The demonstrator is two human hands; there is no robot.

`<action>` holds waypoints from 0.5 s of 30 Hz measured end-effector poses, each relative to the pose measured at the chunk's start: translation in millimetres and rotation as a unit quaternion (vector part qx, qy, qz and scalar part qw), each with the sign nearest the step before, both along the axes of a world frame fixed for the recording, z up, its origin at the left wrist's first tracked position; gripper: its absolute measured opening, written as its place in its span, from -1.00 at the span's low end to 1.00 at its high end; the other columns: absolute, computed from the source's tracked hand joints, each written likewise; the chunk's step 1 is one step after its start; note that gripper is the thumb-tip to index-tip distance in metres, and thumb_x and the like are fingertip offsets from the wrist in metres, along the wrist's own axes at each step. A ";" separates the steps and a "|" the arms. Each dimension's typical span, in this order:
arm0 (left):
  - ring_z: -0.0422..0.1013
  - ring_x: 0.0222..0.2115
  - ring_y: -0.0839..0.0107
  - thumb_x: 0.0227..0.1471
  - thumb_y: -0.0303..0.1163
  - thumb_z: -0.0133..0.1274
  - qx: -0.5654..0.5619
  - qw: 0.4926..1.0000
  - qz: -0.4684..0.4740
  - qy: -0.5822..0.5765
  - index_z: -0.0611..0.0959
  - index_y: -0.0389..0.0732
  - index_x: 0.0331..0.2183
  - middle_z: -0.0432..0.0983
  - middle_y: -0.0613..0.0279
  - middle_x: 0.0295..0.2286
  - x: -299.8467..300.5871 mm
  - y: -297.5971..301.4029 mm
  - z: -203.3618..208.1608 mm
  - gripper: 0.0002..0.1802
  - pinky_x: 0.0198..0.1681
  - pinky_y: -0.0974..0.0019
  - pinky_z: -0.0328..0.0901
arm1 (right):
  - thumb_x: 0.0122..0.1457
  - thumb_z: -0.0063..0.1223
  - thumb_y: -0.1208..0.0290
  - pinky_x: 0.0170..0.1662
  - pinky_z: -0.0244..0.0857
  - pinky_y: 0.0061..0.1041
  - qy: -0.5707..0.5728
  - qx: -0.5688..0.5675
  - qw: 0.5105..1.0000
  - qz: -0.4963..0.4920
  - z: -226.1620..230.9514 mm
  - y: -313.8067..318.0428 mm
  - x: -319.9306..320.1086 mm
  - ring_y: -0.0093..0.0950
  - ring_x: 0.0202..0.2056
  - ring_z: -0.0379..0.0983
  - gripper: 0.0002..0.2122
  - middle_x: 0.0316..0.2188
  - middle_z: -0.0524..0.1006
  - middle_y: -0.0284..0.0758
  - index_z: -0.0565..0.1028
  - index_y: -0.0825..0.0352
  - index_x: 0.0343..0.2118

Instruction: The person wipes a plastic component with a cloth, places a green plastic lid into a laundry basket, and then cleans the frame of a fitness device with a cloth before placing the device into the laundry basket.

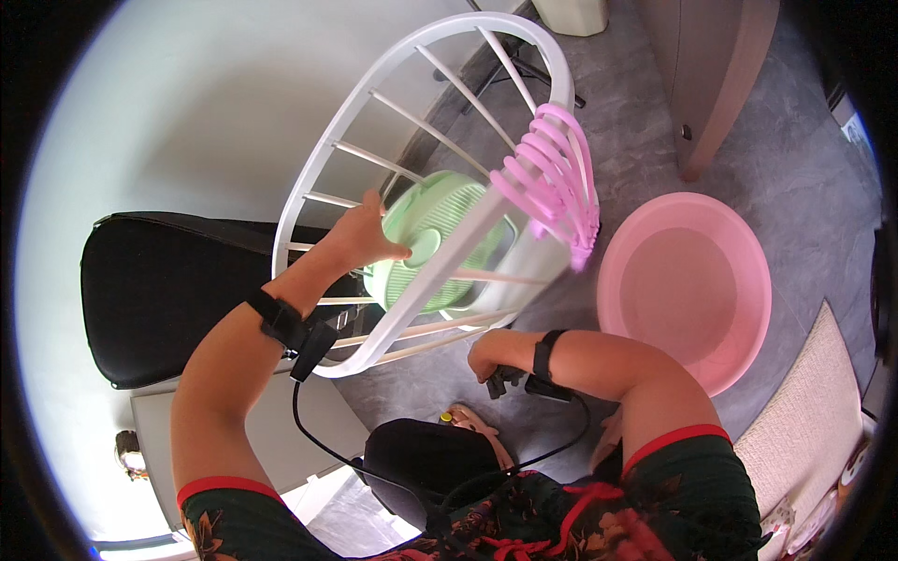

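Observation:
My left hand (363, 236) reaches over the rim of a tall white rack (313, 168) with an oval frame and thin bars. Its thumb stretches over the ribbed top of a light green plastic container (454, 210), near a round cap (424, 247). One finger points upward, apart from the thumb; the rest are hidden. Several pink hangers (538, 173) hang over the rack's right rim. Lower down, just below the rack's near end, my right hand (482, 358) is bent inward, its fingers mostly out of sight.
A round pink basin (755, 290) stands on the grey floor to the right. A black padded case (168, 299) leans by the wall at left, above a grey panel (234, 425). Brown furniture (697, 84) rises at the back right; a beige cushioned piece (809, 402) lies front right.

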State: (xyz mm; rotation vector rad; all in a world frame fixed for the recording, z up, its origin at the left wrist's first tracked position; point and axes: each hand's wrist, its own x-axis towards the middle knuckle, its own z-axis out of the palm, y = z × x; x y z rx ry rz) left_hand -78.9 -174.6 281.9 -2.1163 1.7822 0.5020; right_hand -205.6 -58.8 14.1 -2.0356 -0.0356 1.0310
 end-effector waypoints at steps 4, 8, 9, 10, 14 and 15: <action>0.44 -0.19 -0.16 -0.44 -0.12 0.41 -0.024 1.000 0.013 -0.013 0.26 -0.47 -0.10 0.46 -0.31 -0.26 4.2 -0.3 2.8 -0.03 -0.08 0.11 0.33 | 0.08 0.06 0.10 -0.10 0.34 -0.26 -0.039 -0.038 0.998 0.006 8.6 -2.6 -1.7 -0.21 -0.16 0.49 -0.61 -0.16 0.57 -0.22 0.58 0.31 -0.18; 0.45 -0.21 -0.16 -0.46 -0.12 0.42 -0.042 0.998 0.013 -0.034 0.27 -0.48 -0.11 0.47 -0.31 -0.28 9.7 -6.8 0.2 -0.03 -0.10 0.11 0.35 | 0.08 0.06 0.09 -0.08 0.34 -0.25 -0.026 -0.027 0.999 0.006 0.9 -2.9 -3.4 -0.20 -0.15 0.48 -0.60 -0.15 0.56 -0.21 0.58 0.31 -0.17; 0.45 -0.20 -0.15 -0.46 -0.12 0.42 -0.045 0.998 0.007 -0.038 0.27 -0.49 -0.10 0.47 -0.33 -0.27 13.6 -7.1 1.8 -0.01 -0.09 0.11 0.35 | 0.08 0.06 0.09 -0.08 0.34 -0.25 -0.028 -0.027 0.999 0.007 3.4 -2.8 -3.8 -0.20 -0.15 0.48 -0.60 -0.15 0.56 -0.21 0.58 0.31 -0.17; 0.45 -0.20 -0.14 -0.46 -0.11 0.42 -0.048 0.998 0.000 -0.043 0.26 -0.50 -0.09 0.47 -0.34 -0.26 17.0 -7.2 2.6 0.00 -0.09 0.11 0.35 | 0.08 0.06 0.08 -0.08 0.33 -0.25 -0.041 -0.031 0.999 0.010 5.9 -3.0 -4.3 -0.20 -0.15 0.48 -0.60 -0.15 0.57 -0.21 0.58 0.31 -0.17; 0.46 -0.18 -0.12 -0.43 -0.06 0.39 -0.045 0.997 -0.002 -0.065 0.25 -0.48 -0.05 0.47 -0.35 -0.24 16.0 -7.4 3.4 0.02 -0.09 0.10 0.35 | 0.08 0.05 0.08 -0.08 0.34 -0.24 -0.070 -0.049 0.996 0.033 11.6 -3.4 -5.4 -0.20 -0.16 0.48 -0.60 -0.16 0.57 -0.21 0.58 0.31 -0.18; 0.46 -0.18 -0.13 -0.40 -0.02 0.37 -0.037 0.996 -0.004 -0.081 0.24 -0.45 -0.01 0.48 -0.34 -0.24 8.2 -9.3 5.9 0.05 -0.08 0.10 0.35 | 0.08 0.05 0.08 -0.08 0.34 -0.24 -0.068 -0.048 0.996 0.032 10.0 -4.7 -6.5 -0.20 -0.16 0.48 -0.60 -0.16 0.57 -0.21 0.58 0.31 -0.18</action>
